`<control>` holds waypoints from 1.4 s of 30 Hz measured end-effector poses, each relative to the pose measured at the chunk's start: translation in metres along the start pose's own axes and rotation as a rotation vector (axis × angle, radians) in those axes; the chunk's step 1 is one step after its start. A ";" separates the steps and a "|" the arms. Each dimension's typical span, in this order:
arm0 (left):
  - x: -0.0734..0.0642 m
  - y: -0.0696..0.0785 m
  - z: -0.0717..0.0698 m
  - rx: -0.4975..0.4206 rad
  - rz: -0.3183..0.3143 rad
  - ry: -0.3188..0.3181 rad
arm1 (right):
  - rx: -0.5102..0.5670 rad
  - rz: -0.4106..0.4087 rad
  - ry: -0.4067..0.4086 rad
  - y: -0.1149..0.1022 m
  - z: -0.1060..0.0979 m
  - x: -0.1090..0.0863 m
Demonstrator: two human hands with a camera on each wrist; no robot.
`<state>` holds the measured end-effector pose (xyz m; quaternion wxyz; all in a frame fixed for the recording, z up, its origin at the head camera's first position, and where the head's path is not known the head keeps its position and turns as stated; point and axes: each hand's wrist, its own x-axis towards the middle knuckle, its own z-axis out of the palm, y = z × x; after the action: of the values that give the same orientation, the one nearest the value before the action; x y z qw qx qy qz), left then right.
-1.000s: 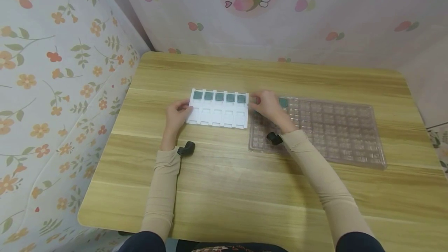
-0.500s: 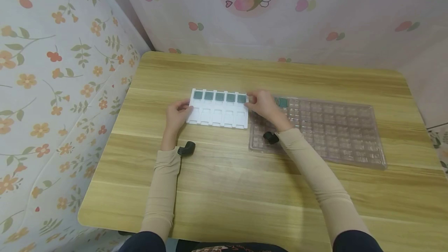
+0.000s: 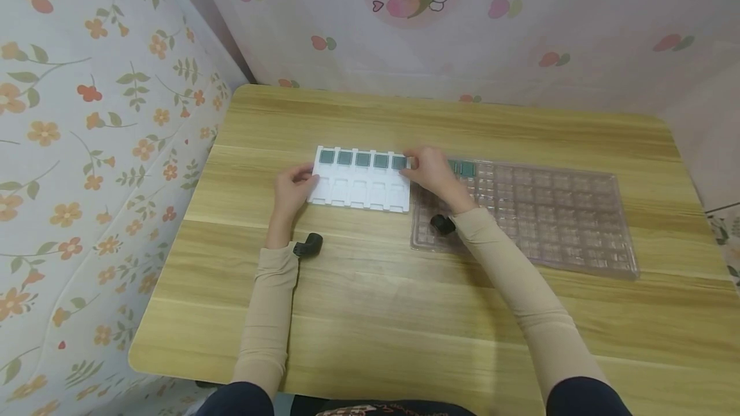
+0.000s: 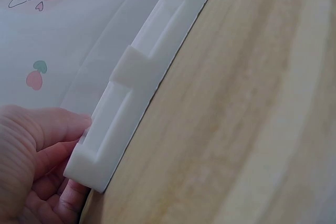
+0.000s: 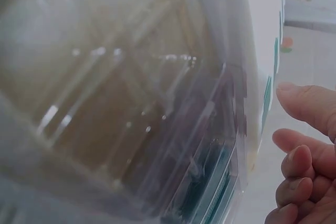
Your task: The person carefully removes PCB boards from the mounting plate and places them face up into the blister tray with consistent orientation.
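My left hand [image 3: 292, 190] holds the left edge of a white plastic tray [image 3: 358, 192]; in the left wrist view its thumb [image 4: 68, 125] lies against the tray's edge and the other fingers curl below. Square green chips [image 3: 363, 159] fill the tray's back row, with bare pockets in front. My right hand [image 3: 432, 171] is at the tray's back right corner, beside the rightmost chip [image 3: 398, 162]. In the right wrist view, the thumb and forefinger stand apart near a green chip [image 5: 267, 97]; contact is unclear.
A clear plastic tray [image 3: 555, 217] with many pockets lies right of the white tray, under my right forearm. Green chips [image 3: 467, 169] sit in its back left corner, partly hidden by the hand. A flowered curtain [image 3: 104, 146] hangs left of the wooden table [image 3: 370, 313].
My right hand has moved slightly left, from the gap between the trays to the white tray's back right corner. The left hand and both trays stay in place.
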<state>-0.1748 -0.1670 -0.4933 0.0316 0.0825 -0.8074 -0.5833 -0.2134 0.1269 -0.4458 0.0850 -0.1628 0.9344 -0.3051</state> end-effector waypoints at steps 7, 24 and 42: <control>0.000 -0.001 0.000 -0.003 -0.005 0.004 | -0.062 0.004 -0.004 -0.003 0.002 0.003; 0.001 0.000 0.000 -0.002 -0.009 0.003 | -0.102 0.088 -0.051 -0.008 0.006 0.009; 0.000 0.001 0.000 -0.013 -0.014 -0.003 | -0.069 0.133 -0.051 -0.010 0.008 0.011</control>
<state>-0.1746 -0.1668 -0.4923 0.0267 0.0871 -0.8029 -0.5891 -0.2195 0.1115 -0.4467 0.1232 -0.1108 0.9506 -0.2623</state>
